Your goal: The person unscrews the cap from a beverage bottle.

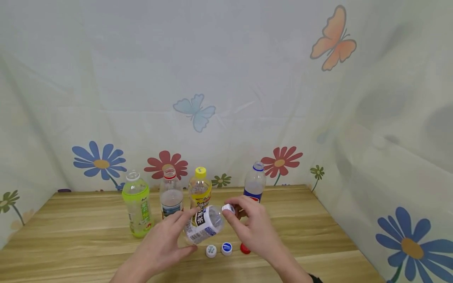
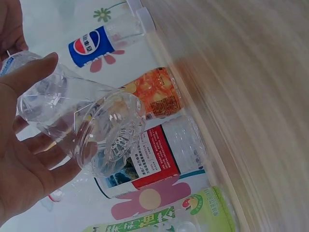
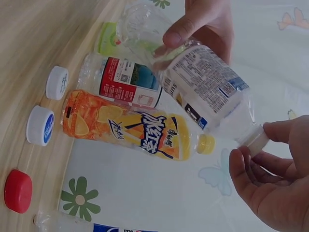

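Between the left hand (image 1: 164, 239) and right hand (image 1: 254, 226), a clear bottle (image 1: 202, 226) hung tilted.
Left fingers gripped its body, right fingers pinched a white cap (image 1: 228, 208) at its mouth; below both, loose caps (image 1: 227, 248) sat on the surface (image 1: 311, 232).

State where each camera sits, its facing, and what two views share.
Head: on the head, facing forward-down over the light-brown wooden table; left grip, right grip, forearms show.
Left wrist: worn there, facing the held clear cylindrical plastic bottle; both grips show, the right partly.
Right wrist: worn there, facing the held round white plastic cap; both grips show.
Shared: head and right-wrist views show the round red plastic cap.
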A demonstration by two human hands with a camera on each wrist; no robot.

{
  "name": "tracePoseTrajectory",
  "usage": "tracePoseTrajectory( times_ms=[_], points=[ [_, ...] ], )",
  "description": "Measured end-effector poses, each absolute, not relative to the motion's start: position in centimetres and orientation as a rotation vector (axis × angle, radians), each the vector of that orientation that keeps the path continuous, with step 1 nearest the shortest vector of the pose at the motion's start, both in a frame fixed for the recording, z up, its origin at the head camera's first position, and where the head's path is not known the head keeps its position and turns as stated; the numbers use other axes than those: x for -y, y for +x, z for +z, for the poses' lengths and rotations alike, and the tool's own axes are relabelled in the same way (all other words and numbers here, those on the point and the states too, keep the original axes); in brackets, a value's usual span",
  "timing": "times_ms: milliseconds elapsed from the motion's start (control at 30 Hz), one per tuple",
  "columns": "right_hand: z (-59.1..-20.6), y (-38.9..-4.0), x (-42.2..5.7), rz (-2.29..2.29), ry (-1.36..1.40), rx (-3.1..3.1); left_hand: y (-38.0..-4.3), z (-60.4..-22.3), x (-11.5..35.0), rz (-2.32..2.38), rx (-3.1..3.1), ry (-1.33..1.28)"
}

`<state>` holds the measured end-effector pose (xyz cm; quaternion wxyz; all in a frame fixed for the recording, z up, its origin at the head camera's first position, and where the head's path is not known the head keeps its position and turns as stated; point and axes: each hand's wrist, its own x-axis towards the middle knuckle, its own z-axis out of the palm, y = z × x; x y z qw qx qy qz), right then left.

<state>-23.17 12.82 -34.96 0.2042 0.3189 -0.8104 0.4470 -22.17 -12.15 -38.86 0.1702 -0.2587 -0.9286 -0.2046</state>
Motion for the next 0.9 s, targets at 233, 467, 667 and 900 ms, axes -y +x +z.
tracePoseTrajectory(
  times_ms=[233,467,667,900],
  points=[
    [-34.7,-23.3,-13.5,1.241,0.894,2.375,-22.2,-38.7,12.4,-0.540,2.648,-0.741],
    [-34.8,-24.0,-13.7,1.243,0.865,2.467,-22.3,-38.5,12.7,-0.572,2.715,-0.706],
    [-35.3,-24.7,-13.9,1.323,0.863,2.497,-22.5,-38.6,12.9,-0.583,2.730,-0.707],
    [-35.5,-25.1,-13.9,1.352,0.932,2.446,-22.7,-38.7,13.0,-0.562,2.728,-0.727]
  ],
)
